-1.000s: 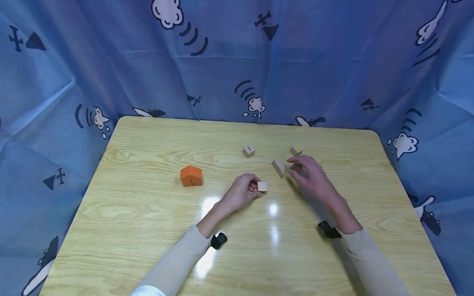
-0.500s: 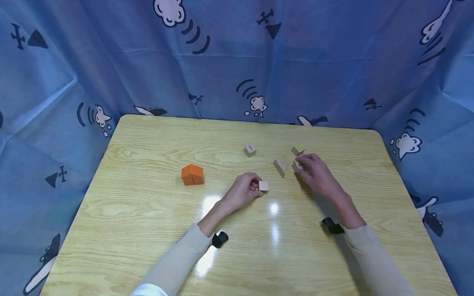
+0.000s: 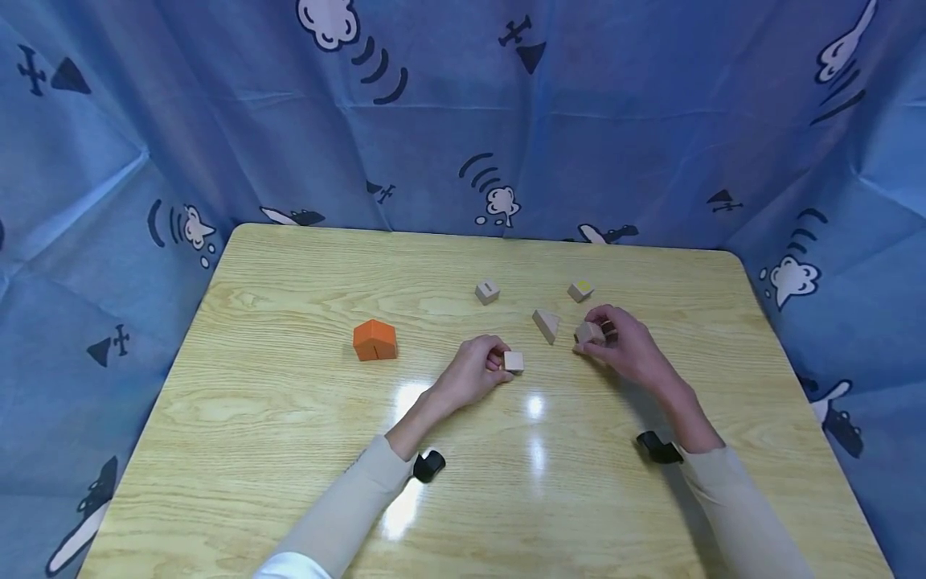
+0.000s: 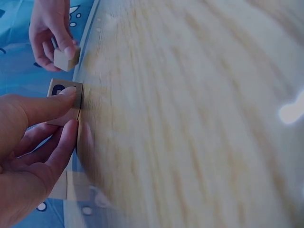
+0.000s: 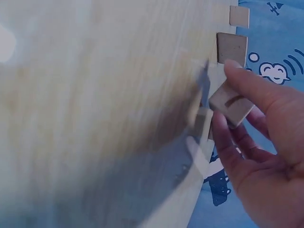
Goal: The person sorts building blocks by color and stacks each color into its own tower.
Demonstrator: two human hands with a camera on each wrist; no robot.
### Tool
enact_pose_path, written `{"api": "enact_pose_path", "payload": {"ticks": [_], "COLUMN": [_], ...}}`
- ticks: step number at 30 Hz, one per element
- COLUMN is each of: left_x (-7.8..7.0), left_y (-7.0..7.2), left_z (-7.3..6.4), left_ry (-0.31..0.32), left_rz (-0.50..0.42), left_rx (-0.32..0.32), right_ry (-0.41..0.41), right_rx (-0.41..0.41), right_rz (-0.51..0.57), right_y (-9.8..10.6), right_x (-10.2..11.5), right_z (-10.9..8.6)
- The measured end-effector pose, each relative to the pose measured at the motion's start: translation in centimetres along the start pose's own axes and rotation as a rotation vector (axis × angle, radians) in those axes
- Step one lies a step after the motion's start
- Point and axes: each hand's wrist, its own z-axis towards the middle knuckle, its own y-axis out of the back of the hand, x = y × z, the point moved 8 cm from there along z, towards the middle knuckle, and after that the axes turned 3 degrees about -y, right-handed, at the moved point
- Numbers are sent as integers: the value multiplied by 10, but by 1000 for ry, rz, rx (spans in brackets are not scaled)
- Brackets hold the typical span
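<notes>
My left hand (image 3: 472,374) pinches a small wooden cube (image 3: 514,362) at the middle of the table. In the left wrist view, a dark printed mark shows on that wooden cube (image 4: 66,107), partly under the thumb. To the right, my right hand (image 3: 631,347) grips another wooden block (image 3: 589,332) between thumb and fingers. The right wrist view shows this wooden block (image 5: 232,102) tilted, with a dark mark on one face and its lower part near the fingers. Between the hands lies a triangular wooden block (image 3: 546,325), touched by neither.
Behind the hands sit a wooden block with a dark line (image 3: 488,292) and a wooden block with a yellow mark (image 3: 581,290). An orange house-shaped block (image 3: 374,341) stands left on the wooden table (image 3: 253,418). A blue patterned curtain (image 3: 434,121) surrounds the back and sides.
My right hand has closed its fingers on the wooden block beyond the triangular one and shifted it slightly right, turning it. The left hand and its cube have stayed in place.
</notes>
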Motion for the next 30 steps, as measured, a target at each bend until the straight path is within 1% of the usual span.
{"api": "enact_pose_path", "payload": {"ticks": [3, 8, 11, 14, 16, 22, 25, 30], "left_x": [0, -1, 0, 0, 1, 0, -1, -1], "left_y": [0, 1, 1, 1, 1, 2, 2, 2], "left_z": [0, 0, 0, 0, -1, 0, -1, -1], "left_ry": [-1, 0, 2, 6, 7, 7, 7, -3], "left_rz": [3, 6, 4, 0, -2, -3, -10, -25], "left_rx": [2, 3, 1, 2, 2, 2, 1, -4], "right_ry": [37, 65, 54, 25, 15, 11, 26, 91], "right_rx": [-14, 4, 37, 70, 81, 90, 110, 129], "right_rz": [12, 107, 156, 206, 228, 234, 271, 347], "right_y": [-2, -10, -17, -23, -26, -38, -48, -58], "right_x": [1, 5, 7, 10, 14, 21, 24, 34], "right_z": [-4, -11, -14, -16, -17, -19, -20, -19]}}
